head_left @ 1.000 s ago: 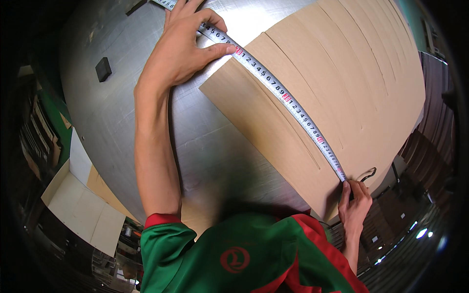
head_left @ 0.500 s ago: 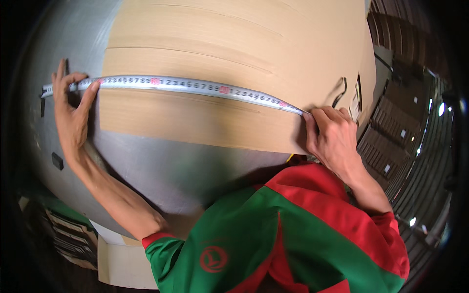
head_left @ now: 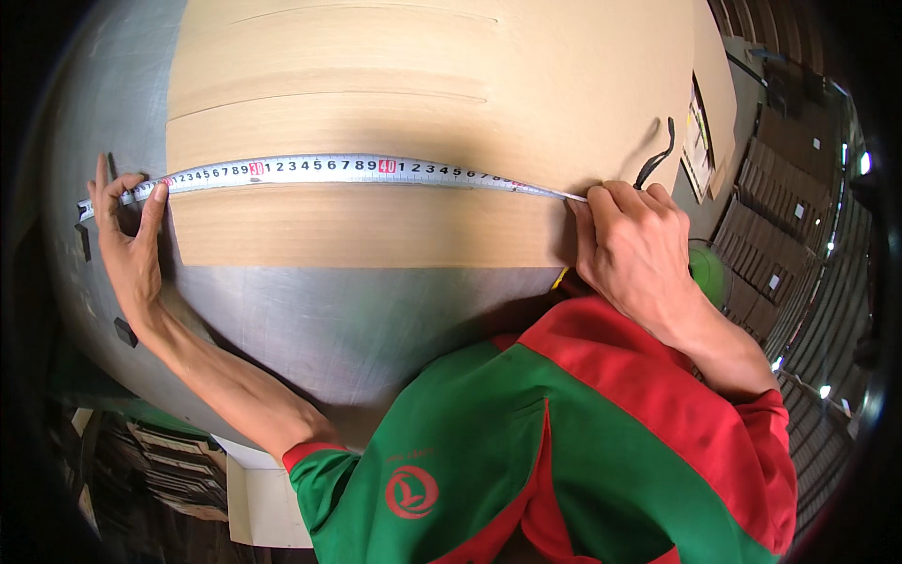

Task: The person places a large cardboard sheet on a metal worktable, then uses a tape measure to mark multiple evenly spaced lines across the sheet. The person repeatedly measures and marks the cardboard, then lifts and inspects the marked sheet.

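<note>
Far left of the frame, your left hand [head_left: 130, 246] lies spread on the metal tabletop [head_left: 348, 320], thumb and forefinger pressing the free end of the tape measure [head_left: 329, 171] flat just past the left edge of the cardboard sheets [head_left: 442, 103]; no closed grip here, the fingers are splayed and only the tips bear on the tape. Moving right, the white tape runs in a gentle arc across the middle of the frame, lying on the tan cardboard, which fills the upper centre and shows several stacked layers with thin seams between them. Below it the bare grey tabletop curves down toward your green and red shirt [head_left: 564, 451]. On the right, your right hand [head_left: 634, 246] is curled at the cardboard's right edge, its grip pinching the other end of the tape against the sheet, knuckles up. Just above that hand a dark bent hook [head_left: 658, 155] lies on the cardboard. Far right, dim shelving [head_left: 789, 226] recedes.
</note>
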